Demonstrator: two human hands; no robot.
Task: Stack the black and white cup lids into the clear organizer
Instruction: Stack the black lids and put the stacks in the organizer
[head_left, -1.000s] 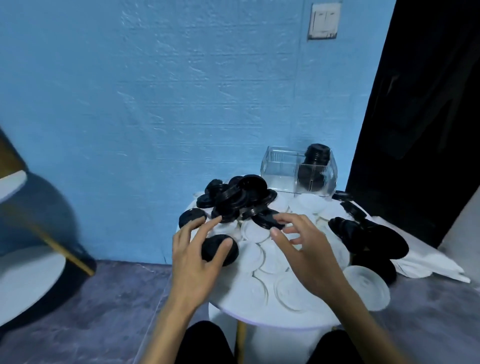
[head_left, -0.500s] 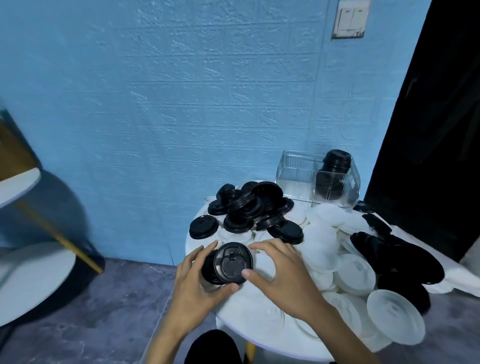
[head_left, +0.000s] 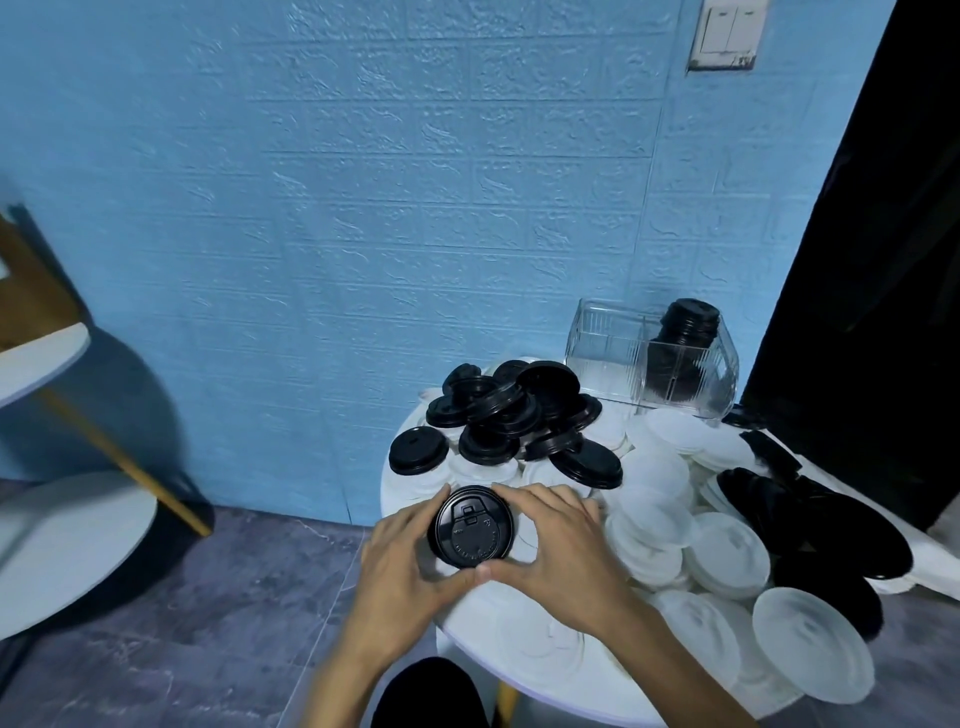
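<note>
left hand (head_left: 400, 566) and right hand (head_left: 558, 551) grip black lid (head_left: 471, 526) over table (head_left: 519, 670).

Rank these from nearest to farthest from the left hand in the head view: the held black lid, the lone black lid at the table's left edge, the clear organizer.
1. Held black lid, gripped by the left hand.
2. Lone black lid, just beyond, left edge.
3. Clear organizer, far right, by the wall.

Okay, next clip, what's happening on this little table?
A person is sorting cup lids. Both hands, left hand and right hand, hold one black lid by its rim, just above the round white table. Loose black lids are heaped behind it, and white lids are spread to the right. The clear organizer at the back holds a stack of black lids in its right compartment; its left compartment looks empty.
</note>
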